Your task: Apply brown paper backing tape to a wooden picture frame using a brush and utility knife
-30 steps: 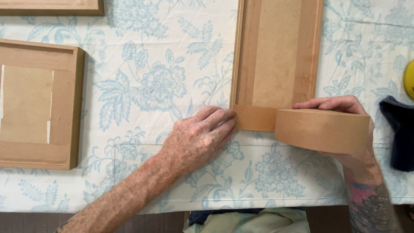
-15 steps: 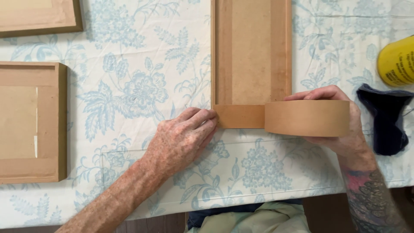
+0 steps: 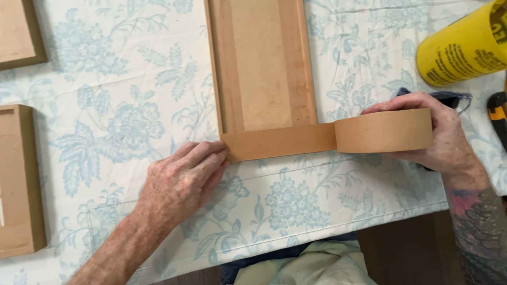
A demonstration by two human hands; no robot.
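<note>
Two hands were at work on the flowered tablecloth (image 3: 105, 121) when I looked in. My left hand (image 3: 182, 182) lay flat, fingers together, its fingertips (image 3: 219, 153) pressing the free end of a strip of brown tape (image 3: 280, 141) down at the near left corner of a wooden picture frame (image 3: 261, 63) that lay back side up. The frame's long axis ran away from me, up out of view, while the strip lay crosswise to it, running left to right along the frame's near edge. My right hand (image 3: 441, 140) was wrapped around the roll of brown tape (image 3: 384, 130), thumb on its far rim and fingers behind it, holding the roll on edge just past the frame's near right corner, so the strip stretched from the left fingertips straight to the roll. A dark cloth (image 3: 449, 97) showed behind that hand, and a yellow canister (image 3: 459, 50) lay tilted beyond it at the right. Two more wooden frames sat well apart on the left, one (image 3: 18, 179) near me and one (image 3: 18, 31) farther off.
</note>
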